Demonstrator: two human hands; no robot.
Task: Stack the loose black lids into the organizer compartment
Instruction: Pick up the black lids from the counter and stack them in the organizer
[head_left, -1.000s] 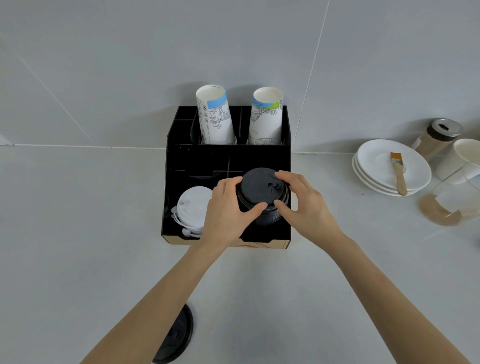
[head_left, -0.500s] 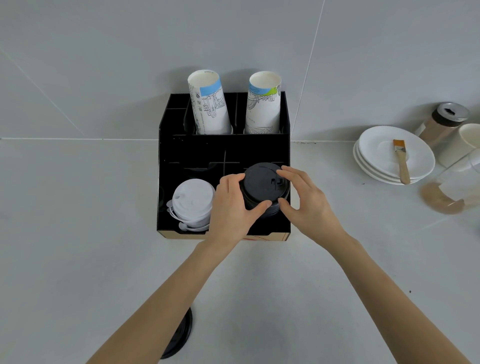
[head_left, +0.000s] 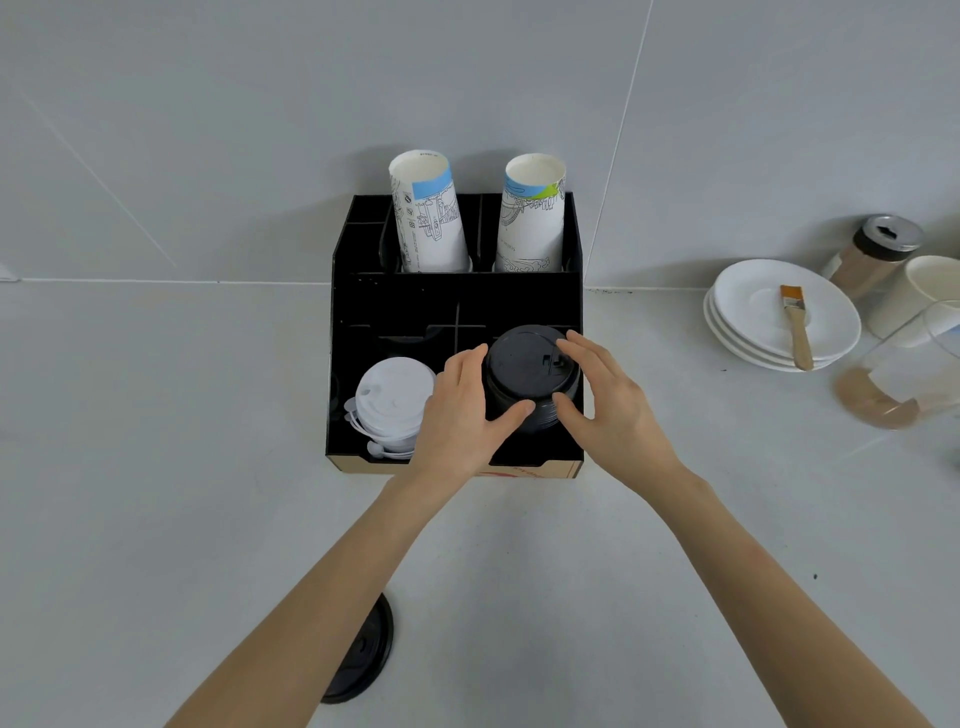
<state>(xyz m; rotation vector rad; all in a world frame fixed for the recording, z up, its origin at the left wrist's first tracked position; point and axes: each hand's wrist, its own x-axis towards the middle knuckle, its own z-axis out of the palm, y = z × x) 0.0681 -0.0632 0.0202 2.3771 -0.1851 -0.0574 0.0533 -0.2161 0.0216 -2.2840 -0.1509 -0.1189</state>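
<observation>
A black organizer (head_left: 363, 306) stands against the wall. A stack of black lids (head_left: 527, 374) sits in its front right compartment. My left hand (head_left: 457, 421) wraps the stack's left side, thumb on its front. My right hand (head_left: 608, 410) touches the stack's right side with fingers spread over the top edge. One loose black lid (head_left: 363, 654) lies on the counter near me, partly hidden under my left forearm.
White lids (head_left: 392, 395) fill the front left compartment. Two paper cup stacks (head_left: 428, 218) (head_left: 532, 218) stand in the back compartments. At the right are stacked white plates (head_left: 753, 322) with a brush (head_left: 795, 325), a shaker jar (head_left: 872, 254) and a glass container (head_left: 904, 374).
The stack of black lids has sunk a little into the front right compartment between both hands. The view has shifted slightly.
</observation>
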